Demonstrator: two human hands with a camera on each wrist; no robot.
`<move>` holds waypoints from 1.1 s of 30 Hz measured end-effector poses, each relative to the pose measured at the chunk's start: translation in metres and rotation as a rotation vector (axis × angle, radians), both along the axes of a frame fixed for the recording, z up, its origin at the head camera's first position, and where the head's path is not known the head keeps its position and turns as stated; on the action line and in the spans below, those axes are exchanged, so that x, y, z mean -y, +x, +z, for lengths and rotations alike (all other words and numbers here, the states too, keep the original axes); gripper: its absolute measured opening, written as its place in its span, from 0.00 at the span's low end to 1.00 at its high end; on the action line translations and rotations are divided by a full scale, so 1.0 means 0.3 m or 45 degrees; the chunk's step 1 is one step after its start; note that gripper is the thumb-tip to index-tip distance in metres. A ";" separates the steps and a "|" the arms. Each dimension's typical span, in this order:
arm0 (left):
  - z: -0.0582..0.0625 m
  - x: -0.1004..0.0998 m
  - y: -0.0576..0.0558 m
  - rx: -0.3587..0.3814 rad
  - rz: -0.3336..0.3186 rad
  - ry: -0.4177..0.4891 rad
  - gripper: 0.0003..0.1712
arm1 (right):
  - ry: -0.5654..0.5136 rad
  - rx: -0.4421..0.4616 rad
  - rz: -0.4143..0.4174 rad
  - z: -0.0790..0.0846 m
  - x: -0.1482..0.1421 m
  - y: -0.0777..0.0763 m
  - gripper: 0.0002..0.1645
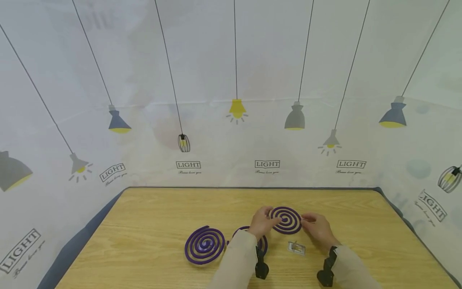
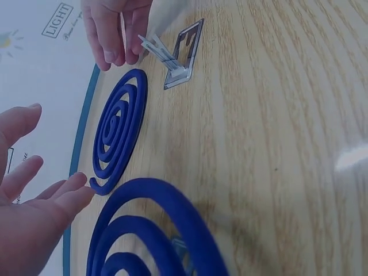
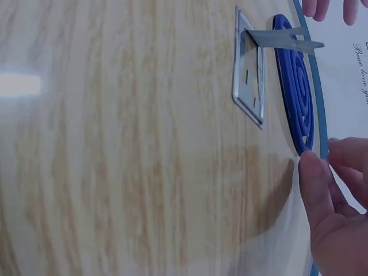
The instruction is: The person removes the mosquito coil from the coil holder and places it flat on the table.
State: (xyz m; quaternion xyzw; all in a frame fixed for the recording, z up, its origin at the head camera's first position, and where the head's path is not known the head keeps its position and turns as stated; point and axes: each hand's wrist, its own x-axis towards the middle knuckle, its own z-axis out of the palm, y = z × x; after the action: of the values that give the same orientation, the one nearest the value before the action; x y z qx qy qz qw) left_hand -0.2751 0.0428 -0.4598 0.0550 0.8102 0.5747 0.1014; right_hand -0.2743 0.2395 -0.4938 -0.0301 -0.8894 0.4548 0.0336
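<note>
A flat purple mosquito coil [image 1: 286, 220] lies on the table between both hands. At its left side, my left hand [image 1: 262, 223] has its fingers spread, with the fingertips right at the outer end of the coil [image 2: 118, 129] in the left wrist view. My right hand [image 1: 319, 228] is at the opposite edge, its thumb and fingertips close to the rim of the coil [image 3: 296, 86] in the right wrist view. A small metal coil stand [image 1: 296, 247] with a raised, forked prong lies nearer me. A second coil [image 1: 265, 243] is partly hidden behind the left forearm.
A third purple coil [image 1: 204, 245] sits at the left, tilted above the wooden table [image 1: 144, 224]. A curtain [image 1: 231, 140] printed with lamps stands along the table's back edge and sides. Black wrist straps are on both wrists.
</note>
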 end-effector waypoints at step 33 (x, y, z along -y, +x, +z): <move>0.106 0.121 0.028 -0.395 -0.255 0.005 0.16 | -0.536 -0.077 0.127 0.117 0.105 0.080 0.22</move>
State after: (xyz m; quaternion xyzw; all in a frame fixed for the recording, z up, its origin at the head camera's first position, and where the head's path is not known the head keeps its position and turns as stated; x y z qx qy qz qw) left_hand -0.2667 0.0065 -0.4280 0.2235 0.8055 0.5479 0.0320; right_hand -0.2502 0.2081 -0.4588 0.0213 -0.7739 0.6322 0.0305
